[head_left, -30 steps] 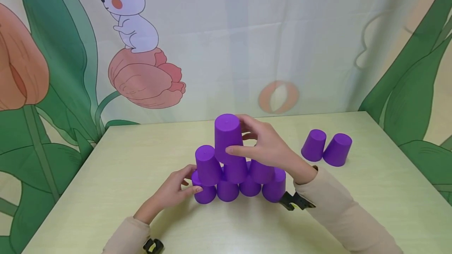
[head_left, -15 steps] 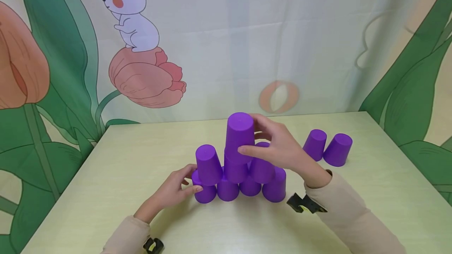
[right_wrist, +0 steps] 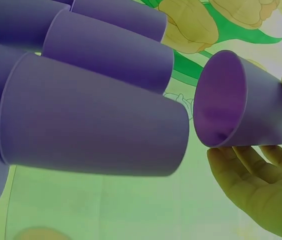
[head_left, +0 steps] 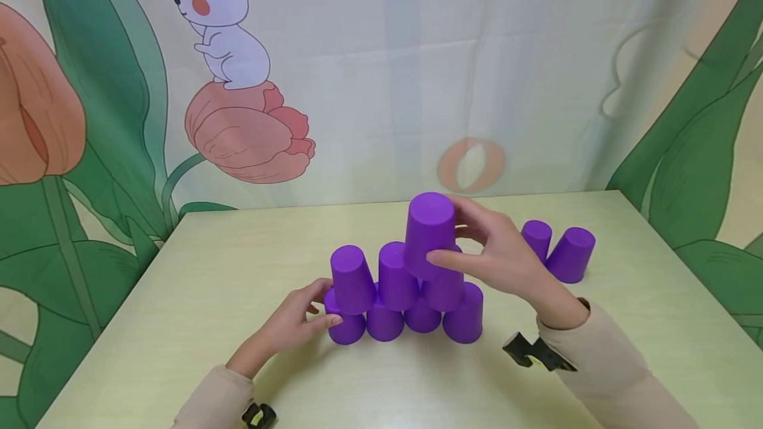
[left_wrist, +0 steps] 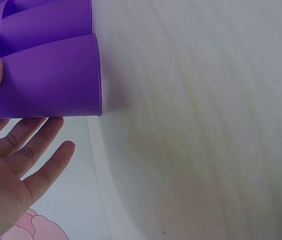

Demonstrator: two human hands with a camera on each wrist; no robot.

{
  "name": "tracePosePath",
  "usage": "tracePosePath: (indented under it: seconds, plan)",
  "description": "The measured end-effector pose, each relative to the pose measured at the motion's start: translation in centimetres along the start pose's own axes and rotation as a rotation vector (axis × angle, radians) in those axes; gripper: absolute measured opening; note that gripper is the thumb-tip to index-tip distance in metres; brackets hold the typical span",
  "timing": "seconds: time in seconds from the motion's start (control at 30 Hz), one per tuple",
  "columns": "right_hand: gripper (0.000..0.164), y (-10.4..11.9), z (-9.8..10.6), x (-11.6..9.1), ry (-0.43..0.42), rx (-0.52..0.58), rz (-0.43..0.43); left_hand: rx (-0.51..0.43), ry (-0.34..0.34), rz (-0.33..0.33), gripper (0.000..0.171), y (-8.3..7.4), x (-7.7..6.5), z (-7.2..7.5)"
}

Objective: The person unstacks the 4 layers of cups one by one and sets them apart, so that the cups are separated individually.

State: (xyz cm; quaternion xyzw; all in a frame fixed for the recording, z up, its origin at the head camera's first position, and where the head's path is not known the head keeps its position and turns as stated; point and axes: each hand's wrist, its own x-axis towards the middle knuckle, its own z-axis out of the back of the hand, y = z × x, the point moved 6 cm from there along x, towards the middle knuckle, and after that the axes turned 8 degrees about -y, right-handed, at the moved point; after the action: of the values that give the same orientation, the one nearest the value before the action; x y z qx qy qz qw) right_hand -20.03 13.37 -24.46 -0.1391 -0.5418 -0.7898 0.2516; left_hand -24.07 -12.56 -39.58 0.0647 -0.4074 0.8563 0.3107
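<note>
Purple cups stand upside down in two tiers: several in the bottom row and three on top of them. My right hand (head_left: 501,253) holds another purple cup (head_left: 430,234), thumb in front and fingers behind. In the right wrist view, a narrow gap separates the held cup's rim (right_wrist: 221,100) from the upper-tier cup (right_wrist: 96,117) below. My left hand (head_left: 292,320) steadies the leftmost bottom cup (head_left: 347,330). The left wrist view shows the thumb on that cup (left_wrist: 51,80) and the fingers along its other side. Two of the upper cups (head_left: 352,280) (head_left: 398,277) have uncovered tops.
Two more upside-down purple cups (head_left: 570,255) stand at the back right, one partly hidden by my right hand. They rest on the pale wooden table (head_left: 238,250). Behind its far edge hangs a cloth (head_left: 369,85) printed with a rabbit and flowers.
My right hand has carried the held cup rightward, from over the middle upper cup to over the right one. My left hand stays at the leftmost bottom cup.
</note>
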Motion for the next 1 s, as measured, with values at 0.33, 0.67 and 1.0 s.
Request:
tracePosePath:
  seconds: [0.33,0.67,1.0]
  plan:
    - [0.057,-0.2,1.4,-1.0,-0.039,-0.021,-0.022,-0.016,0.021,0.022,0.044,-0.1,0.0,-0.1]
    - [0.055,0.2,2.4,-1.7,-0.069,-0.052,-0.009,-0.010,0.010,0.012,0.044,-0.3,-0.1,0.0]
    - [0.054,0.0,3.6,-2.4,-0.096,-0.099,-0.017,-0.009,0.008,0.004,0.042,-0.3,0.0,0.0]
